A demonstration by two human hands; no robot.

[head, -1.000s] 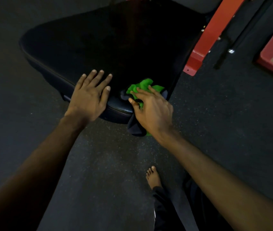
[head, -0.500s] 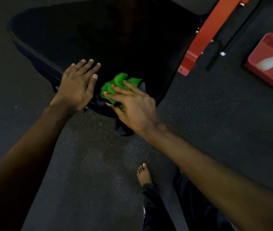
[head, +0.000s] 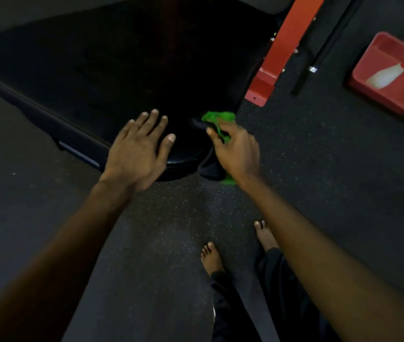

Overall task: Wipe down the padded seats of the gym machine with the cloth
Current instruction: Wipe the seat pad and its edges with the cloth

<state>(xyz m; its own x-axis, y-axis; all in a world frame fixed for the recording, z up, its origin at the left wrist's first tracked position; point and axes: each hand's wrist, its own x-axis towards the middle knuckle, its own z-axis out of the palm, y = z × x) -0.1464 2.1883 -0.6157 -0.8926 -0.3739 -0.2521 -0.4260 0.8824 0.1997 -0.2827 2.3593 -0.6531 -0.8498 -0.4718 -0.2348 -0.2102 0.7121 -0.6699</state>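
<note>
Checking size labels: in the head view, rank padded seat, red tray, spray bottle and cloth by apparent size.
1. padded seat
2. red tray
3. spray bottle and cloth: about alike; the right hand covers part of the cloth, so no ranking.

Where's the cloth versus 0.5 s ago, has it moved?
Yes. The cloth, held by the right hand, moved right across the seat, closer to the red frame foot.

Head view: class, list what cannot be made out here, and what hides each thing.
Head view, padded seat: far end cut off by top edge; too dark to show wiped areas.
Head view, cloth: mostly hidden under right hand.
Head view, spray bottle: nozzle cut off by right edge.
</note>
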